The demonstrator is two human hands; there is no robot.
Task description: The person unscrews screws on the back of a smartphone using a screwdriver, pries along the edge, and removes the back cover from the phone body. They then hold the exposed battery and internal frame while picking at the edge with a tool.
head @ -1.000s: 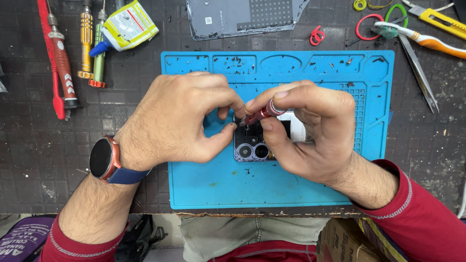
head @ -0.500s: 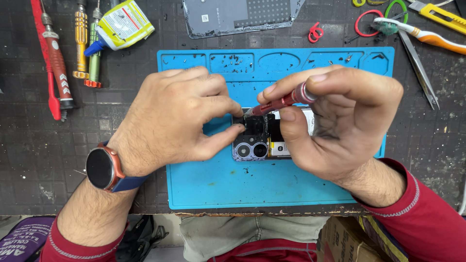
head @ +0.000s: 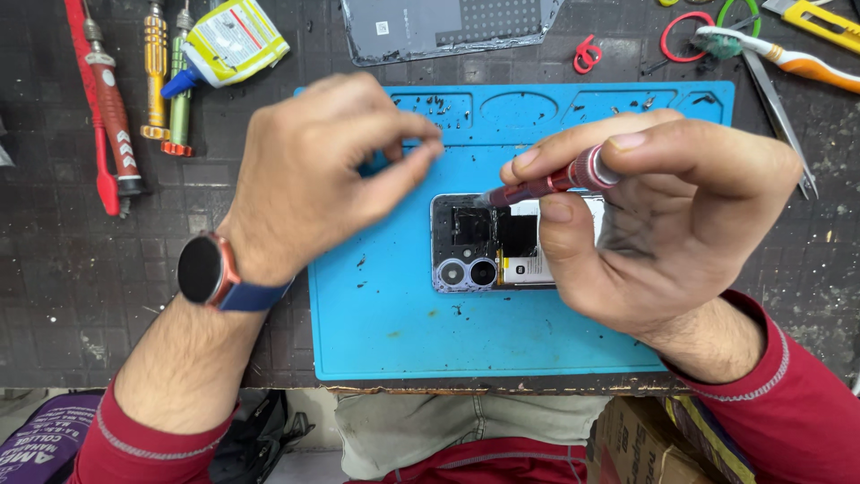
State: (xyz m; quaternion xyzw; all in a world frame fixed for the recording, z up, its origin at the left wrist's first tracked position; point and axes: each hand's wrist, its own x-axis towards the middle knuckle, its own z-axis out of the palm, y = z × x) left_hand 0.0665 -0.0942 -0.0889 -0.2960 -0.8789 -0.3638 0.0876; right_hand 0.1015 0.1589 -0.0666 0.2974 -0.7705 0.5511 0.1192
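Opened smartphone (head: 488,244) with its back cover off, lying flat near the middle of the blue silicone repair mat (head: 502,341), camera lenses toward the mat's near edge, inner boards and a white-labelled part exposed. Right hand (head: 663,233) over the phone's right half, fingers (head: 573,157) closed around a red-handled precision screwdriver (head: 560,182), thumb under the shaft, forefinger along the top, tip angled down to the upper edge of the phone's dark board. Left hand (head: 313,175) raised above the mat just left of the phone, clear of it, thumb and forefinger pinched together at the tips; whether anything small sits between them cannot be told. Black smartwatch (head: 204,269) with a blue strap on the left wrist, red sleeves on both forearms. Small dark specks scattered over the mat and in its moulded trays along the far edge. Beyond the mat's far edge, the grey phone back cover (head: 448,27) lying on the dark bench (head: 72,314). Left of the mat, a red-handled screwdriver (head: 112,116), a yellow screwdriver (head: 156,72), a green one (head: 180,85) and a glue tube with a blue nozzle (head: 228,45). Right of the mat's far corner, metal tweezers (head: 778,108), a toothbrush with an orange handle (head: 779,56) and a red ring (head: 685,34).
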